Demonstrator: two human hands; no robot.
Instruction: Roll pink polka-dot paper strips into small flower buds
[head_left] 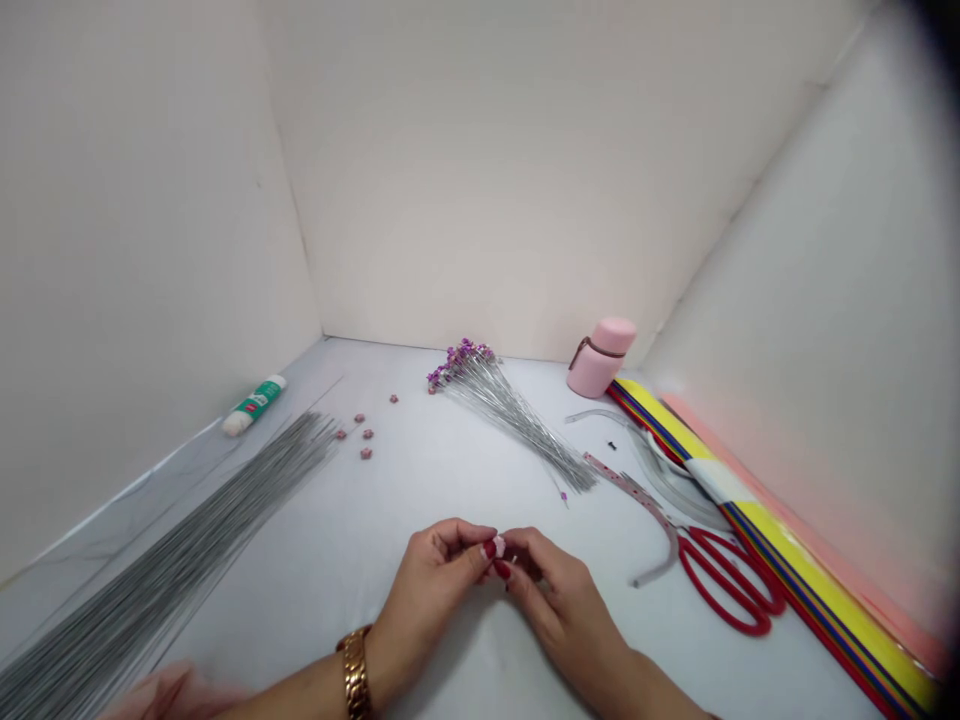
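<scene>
Close to the table's front, my left hand (pixel 442 570) and my right hand (pixel 551 585) meet at the fingertips. Between them they pinch a small pink folded paper star (pixel 500 546); the fingers cover much of it. Both hands are closed on it with thumb and forefinger. Several small pink paper stars (pixel 366 454) lie on the table beyond my left hand. Farther back rests a bundle of wire stems (pixel 517 420) with purple and pink tips. A small purple piece (pixel 564 496) lies near the bundle's lower end.
Long grey wires (pixel 187 530) spread along the left, beside a green-and-white glue stick (pixel 255 405). On the right are red-handled scissors (pixel 731 580), a clear curved tube (pixel 660 565), coloured paper strips (pixel 795 560) and a pink bottle (pixel 600 358). White walls enclose the table.
</scene>
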